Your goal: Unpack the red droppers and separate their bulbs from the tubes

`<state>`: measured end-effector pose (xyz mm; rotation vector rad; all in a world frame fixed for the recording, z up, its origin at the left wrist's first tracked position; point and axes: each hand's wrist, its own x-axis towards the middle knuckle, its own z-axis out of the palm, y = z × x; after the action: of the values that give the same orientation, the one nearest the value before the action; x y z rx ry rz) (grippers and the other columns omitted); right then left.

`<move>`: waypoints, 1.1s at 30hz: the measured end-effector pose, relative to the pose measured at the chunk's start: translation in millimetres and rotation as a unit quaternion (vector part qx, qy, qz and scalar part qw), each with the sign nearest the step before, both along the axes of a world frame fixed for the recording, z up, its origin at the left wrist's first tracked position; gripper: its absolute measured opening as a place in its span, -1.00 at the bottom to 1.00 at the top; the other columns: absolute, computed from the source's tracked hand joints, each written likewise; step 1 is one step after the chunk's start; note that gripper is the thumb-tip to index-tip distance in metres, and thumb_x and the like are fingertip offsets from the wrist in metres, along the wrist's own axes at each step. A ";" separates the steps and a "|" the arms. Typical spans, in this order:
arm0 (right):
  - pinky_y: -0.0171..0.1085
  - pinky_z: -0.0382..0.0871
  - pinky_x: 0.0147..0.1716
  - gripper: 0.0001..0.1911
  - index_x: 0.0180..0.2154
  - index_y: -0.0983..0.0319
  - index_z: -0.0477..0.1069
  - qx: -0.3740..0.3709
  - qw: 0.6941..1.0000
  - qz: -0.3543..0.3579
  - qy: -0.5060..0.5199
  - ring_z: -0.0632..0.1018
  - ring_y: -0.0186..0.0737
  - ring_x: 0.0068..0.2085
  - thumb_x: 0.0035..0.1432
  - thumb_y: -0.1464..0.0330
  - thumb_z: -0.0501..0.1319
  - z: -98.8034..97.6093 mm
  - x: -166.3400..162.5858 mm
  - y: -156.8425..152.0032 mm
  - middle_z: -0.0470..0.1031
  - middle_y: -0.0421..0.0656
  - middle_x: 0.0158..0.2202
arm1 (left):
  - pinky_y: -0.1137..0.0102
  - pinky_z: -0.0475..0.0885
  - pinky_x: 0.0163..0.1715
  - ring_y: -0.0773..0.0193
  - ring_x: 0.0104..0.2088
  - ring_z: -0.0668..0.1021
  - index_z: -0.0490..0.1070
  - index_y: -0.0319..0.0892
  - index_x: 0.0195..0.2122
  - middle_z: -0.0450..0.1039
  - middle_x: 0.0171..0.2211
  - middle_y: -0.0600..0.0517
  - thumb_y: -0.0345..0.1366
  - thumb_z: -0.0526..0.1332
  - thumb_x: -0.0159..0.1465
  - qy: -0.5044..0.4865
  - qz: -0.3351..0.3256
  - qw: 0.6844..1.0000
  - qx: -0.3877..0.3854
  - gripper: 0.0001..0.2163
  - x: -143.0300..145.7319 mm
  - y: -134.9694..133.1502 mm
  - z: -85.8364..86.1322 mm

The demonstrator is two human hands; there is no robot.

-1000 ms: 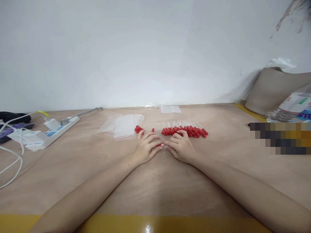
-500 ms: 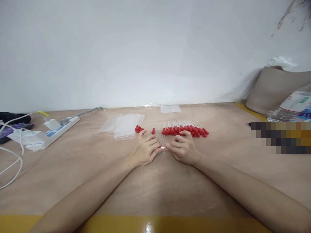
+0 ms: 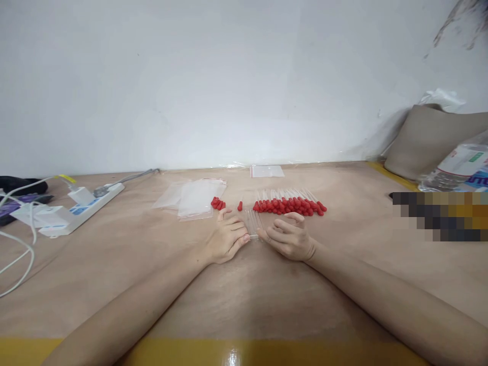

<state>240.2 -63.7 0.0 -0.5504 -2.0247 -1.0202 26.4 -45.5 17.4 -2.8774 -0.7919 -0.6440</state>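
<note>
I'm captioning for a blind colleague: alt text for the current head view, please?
A person's left hand and right hand flank thin clear tubes on a brown table. Behind lie red-ended sticks, with clear plastic bags and a white power strip to the left.

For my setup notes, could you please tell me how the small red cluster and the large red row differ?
The small red cluster shows few red ends; the large red row shows many. The small red cluster lies just beyond the left hand, the large red row beyond the right hand. Pale stems show plainly in the large red row, not in the small red cluster. Both have rounded red ends.
</note>
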 end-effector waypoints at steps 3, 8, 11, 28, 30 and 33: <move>-0.24 0.06 -0.16 -0.83 -0.29 0.14 0.41 -0.001 1.000 0.006 0.007 0.33 -0.50 -0.48 0.06 0.50 0.17 -0.7 0.9 -0.6 0.41 -0.41 -0.55 | 0.18 -0.01 0.02 0.32 -0.38 0.35 0.28 -0.19 -0.51 0.32 -0.51 0.08 -0.31 -0.11 0.30 -0.009 0.002 1.000 0.016 -0.71 0.4 -1.8 -1.0; -0.23 0.02 -0.18 -0.81 -0.26 0.11 0.39 -0.038 0.999 -0.001 0.028 0.35 -0.49 -0.47 0.09 0.49 0.15 -2.2 9.5 1.6 0.46 -0.41 -0.50 | 0.23 0.12 -0.10 0.32 -0.44 0.32 0.23 -0.19 -0.52 0.28 -0.55 0.08 -0.32 -0.13 0.29 -0.029 0.026 0.999 0.025 -0.72 -11.3 2.7 -6.0; -0.22 0.01 -0.24 -0.83 -0.26 0.12 0.40 -0.094 0.991 -0.051 0.082 0.35 -0.46 -0.48 0.12 0.46 0.12 -3.9 14.2 6.4 0.47 -0.35 -0.50 | 0.29 0.19 -0.25 0.30 -0.46 0.31 0.21 -0.18 -0.49 0.25 -0.53 0.06 -0.32 -0.17 0.31 -0.082 0.110 0.990 0.017 -0.72 -24.9 10.3 -7.4; -0.28 0.04 -0.33 -0.84 -0.38 0.27 0.32 -0.373 0.916 -0.121 0.086 0.40 -0.27 -0.38 0.07 0.51 -0.01 -7.3 7.8 13.0 0.44 -0.15 -0.43 | 0.39 0.30 -0.43 0.28 -0.46 0.42 0.21 -0.15 -0.12 0.36 -0.42 0.06 -0.29 0.04 0.14 -0.158 0.345 0.920 -0.095 -0.74 -63.1 73.2 19.9; -0.28 0.05 -0.32 -0.84 -0.38 0.28 0.33 -0.370 0.918 -0.116 0.079 0.40 -0.26 -0.37 0.08 0.51 -0.01 -7.0 6.3 13.5 0.44 -0.14 -0.43 | 0.40 0.30 -0.45 0.28 -0.47 0.43 0.27 -0.16 -0.23 0.39 -0.43 0.04 -0.27 0.08 0.11 -0.149 0.361 0.916 -0.093 -0.80 -64.9 84.7 19.3; -0.28 0.06 -0.32 -0.82 -0.36 0.28 0.36 -0.369 0.920 -0.106 0.075 0.41 -0.24 -0.35 0.10 0.50 -0.01 -7.4 4.6 12.9 0.43 -0.12 -0.44 | 0.40 0.32 -0.41 0.25 -0.44 0.46 0.34 -0.18 -0.38 0.43 -0.44 0.00 -0.26 0.12 0.07 -0.132 0.375 0.912 -0.100 -0.87 -64.9 98.9 15.6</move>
<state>244.8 -50.8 -7.4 -1.2204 -2.2036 -0.2694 -38.5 53.4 33.0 -2.3337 -1.9477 -0.8656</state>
